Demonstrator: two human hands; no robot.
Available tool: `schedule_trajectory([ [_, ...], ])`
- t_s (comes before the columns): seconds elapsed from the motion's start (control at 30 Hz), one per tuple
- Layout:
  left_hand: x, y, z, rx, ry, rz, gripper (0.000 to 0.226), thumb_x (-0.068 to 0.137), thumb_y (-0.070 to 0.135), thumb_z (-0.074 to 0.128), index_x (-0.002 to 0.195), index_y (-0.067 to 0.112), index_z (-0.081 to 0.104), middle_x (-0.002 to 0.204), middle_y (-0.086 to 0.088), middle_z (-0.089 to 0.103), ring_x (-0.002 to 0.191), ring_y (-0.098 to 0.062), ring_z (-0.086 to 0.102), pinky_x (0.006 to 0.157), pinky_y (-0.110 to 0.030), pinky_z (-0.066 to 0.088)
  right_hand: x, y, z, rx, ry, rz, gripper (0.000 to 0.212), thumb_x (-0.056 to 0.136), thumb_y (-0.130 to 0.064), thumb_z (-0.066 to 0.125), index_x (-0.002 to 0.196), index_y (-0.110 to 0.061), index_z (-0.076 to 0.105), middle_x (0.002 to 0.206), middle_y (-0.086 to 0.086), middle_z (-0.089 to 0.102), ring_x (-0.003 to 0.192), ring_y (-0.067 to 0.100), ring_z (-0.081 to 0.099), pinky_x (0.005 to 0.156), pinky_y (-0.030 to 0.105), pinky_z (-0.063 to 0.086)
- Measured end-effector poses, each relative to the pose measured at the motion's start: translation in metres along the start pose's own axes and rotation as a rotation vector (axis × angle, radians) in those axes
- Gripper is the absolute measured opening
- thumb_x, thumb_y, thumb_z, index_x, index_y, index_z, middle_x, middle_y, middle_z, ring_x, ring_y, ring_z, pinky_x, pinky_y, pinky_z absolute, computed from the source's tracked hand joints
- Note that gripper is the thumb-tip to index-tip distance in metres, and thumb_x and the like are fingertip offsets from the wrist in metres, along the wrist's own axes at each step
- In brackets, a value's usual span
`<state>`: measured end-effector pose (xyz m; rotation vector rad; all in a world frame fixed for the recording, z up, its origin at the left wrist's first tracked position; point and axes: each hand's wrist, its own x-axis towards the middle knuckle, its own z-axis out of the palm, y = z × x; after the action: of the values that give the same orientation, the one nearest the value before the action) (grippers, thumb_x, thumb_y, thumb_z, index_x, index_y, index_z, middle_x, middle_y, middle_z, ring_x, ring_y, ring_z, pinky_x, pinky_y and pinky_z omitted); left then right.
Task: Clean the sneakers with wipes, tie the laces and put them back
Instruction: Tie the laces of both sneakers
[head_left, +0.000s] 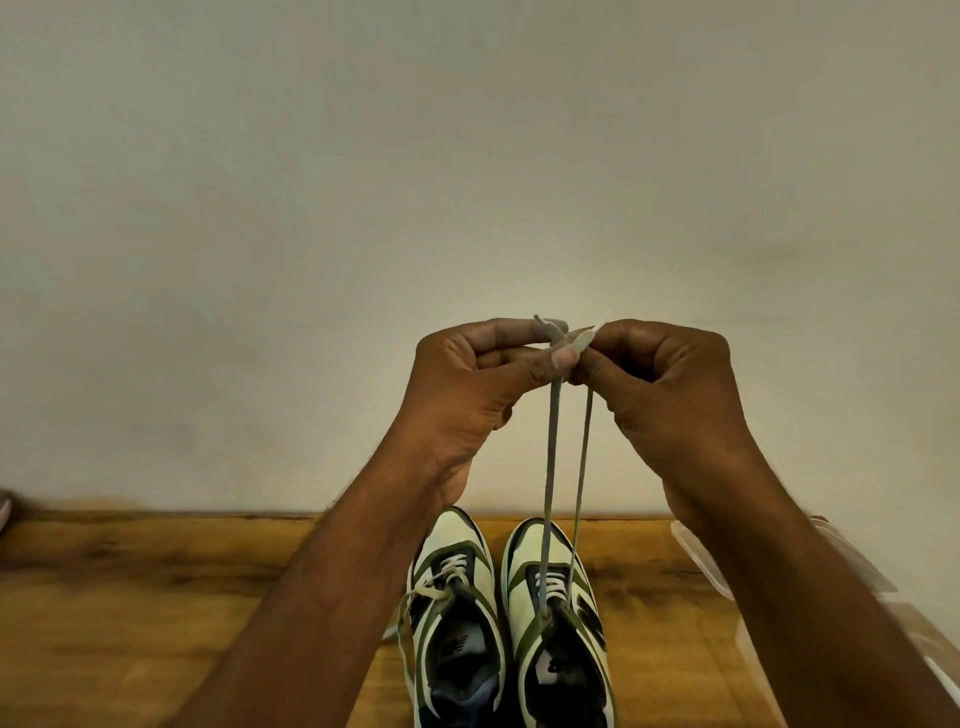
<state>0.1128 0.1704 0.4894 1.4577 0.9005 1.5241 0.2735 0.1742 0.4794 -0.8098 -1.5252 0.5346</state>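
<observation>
Both hands — left hand (470, 387) and right hand (670, 379) — are pinching the laces (551, 457) taut, rising straight above the right sneaker (556, 613).

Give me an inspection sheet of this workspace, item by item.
Surface: wooden table against a plain wall.
Job's things: two sneakers side by side; left sneaker laces tied, right sneaker laces pulled up taut.
Clutter: clear plastic packet at the right edge; contents unclear.
Hands: left hand and right hand each pinch a lace end, tips meeting.
Cables: nothing seen.
Surroundings: blurred object at the far left edge, unidentifiable.
</observation>
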Motion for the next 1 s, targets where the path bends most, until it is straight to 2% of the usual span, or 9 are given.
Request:
schedule_trajectory([
  [0.13,-0.001,0.000,-0.002,0.032,0.027,0.023,0.015,0.086,0.007,0.077,0.101,0.007,0.078,0.075,0.005,0.076,0.053,-0.002,0.059,0.045,-0.019,0.033,0.004,0.000,-0.009,-0.043,-0.060,-0.039,0.014,0.087,-0.019,0.078,0.086,-0.033,0.077,0.077,-0.015,0.076,0.074,0.004,0.069,0.067,0.016,0.054],
  [0.3,-0.001,0.000,-0.005,0.034,0.081,0.000,0.010,0.085,0.013,0.079,0.094,0.012,0.080,0.082,0.002,0.077,0.054,-0.001,0.054,0.048,-0.022,0.033,0.003,0.000,-0.009,-0.056,-0.093,-0.056,0.012,0.083,-0.026,0.080,0.090,-0.035,0.077,0.083,-0.014,0.078,0.082,0.010,0.074,0.079,0.027,0.062],
  [0.4,0.000,-0.001,-0.003,0.037,0.124,0.006,0.010,0.084,0.012,0.080,0.095,0.012,0.080,0.072,0.008,0.074,0.054,0.002,0.056,0.049,-0.013,0.039,0.000,-0.002,-0.007,-0.052,0.017,-0.063,0.028,0.076,-0.034,0.087,0.100,-0.027,0.075,0.077,-0.009,0.077,0.067,0.015,0.072,0.064,0.020,0.059],
  [0.47,0.001,-0.003,-0.001,0.043,0.149,0.016,0.011,0.085,0.011,0.079,0.096,0.010,0.079,0.065,0.011,0.070,0.054,0.004,0.059,0.051,-0.007,0.041,-0.002,-0.002,-0.006,-0.177,0.077,-0.150,0.036,0.077,-0.036,0.089,0.106,-0.025,0.069,0.073,-0.011,0.074,0.058,0.015,0.066,0.055,0.016,0.050],
  [0.53,0.001,-0.005,-0.001,0.060,0.177,0.025,0.010,0.085,0.013,0.080,0.095,0.012,0.080,0.066,0.011,0.070,0.054,0.004,0.059,0.054,-0.008,0.042,-0.005,-0.003,-0.006,-0.328,0.098,-0.273,0.037,0.082,-0.034,0.087,0.112,-0.025,0.068,0.074,-0.015,0.072,0.055,0.016,0.062,0.053,0.016,0.046],
  [0.63,0.001,-0.006,0.000,0.060,0.190,0.034,0.011,0.084,0.013,0.081,0.094,0.011,0.080,0.071,0.007,0.073,0.054,0.004,0.058,0.055,-0.009,0.042,-0.006,0.004,-0.004,-0.546,0.098,-0.413,0.034,0.089,-0.029,0.082,0.122,-0.026,0.073,0.086,-0.015,0.072,0.056,0.010,0.058,0.057,0.030,0.052],
  [0.7,0.001,-0.006,0.001,0.053,0.182,0.040,0.010,0.084,0.010,0.081,0.093,0.008,0.080,0.070,0.006,0.073,0.052,0.004,0.059,0.052,-0.007,0.042,-0.004,0.010,-0.004,-0.650,0.109,-0.462,0.024,0.093,-0.027,0.077,0.117,-0.026,0.077,0.092,-0.011,0.071,0.061,0.008,0.055,0.058,0.035,0.053],
  [0.9,0.001,-0.004,-0.001,0.141,0.140,0.106,0.012,0.086,0.009,0.080,0.097,0.004,0.080,0.086,-0.002,0.078,0.057,0.003,0.063,0.053,-0.005,0.042,-0.002,0.013,-0.002,-0.688,0.087,-0.407,0.012,0.097,-0.030,0.071,0.108,-0.027,0.075,0.097,-0.009,0.065,0.069,0.006,0.051,0.059,0.027,0.046],
  [1.0,0.001,-0.006,-0.002,0.174,0.137,0.130,0.014,0.088,0.010,0.079,0.100,0.003,0.080,0.092,-0.005,0.080,0.062,0.002,0.065,0.054,-0.005,0.042,-0.001,0.013,-0.003,-0.626,0.013,-0.303,0.009,0.099,-0.035,0.066,0.104,-0.029,0.070,0.097,-0.012,0.060,0.072,0.007,0.056,0.062,0.030,0.046],
])
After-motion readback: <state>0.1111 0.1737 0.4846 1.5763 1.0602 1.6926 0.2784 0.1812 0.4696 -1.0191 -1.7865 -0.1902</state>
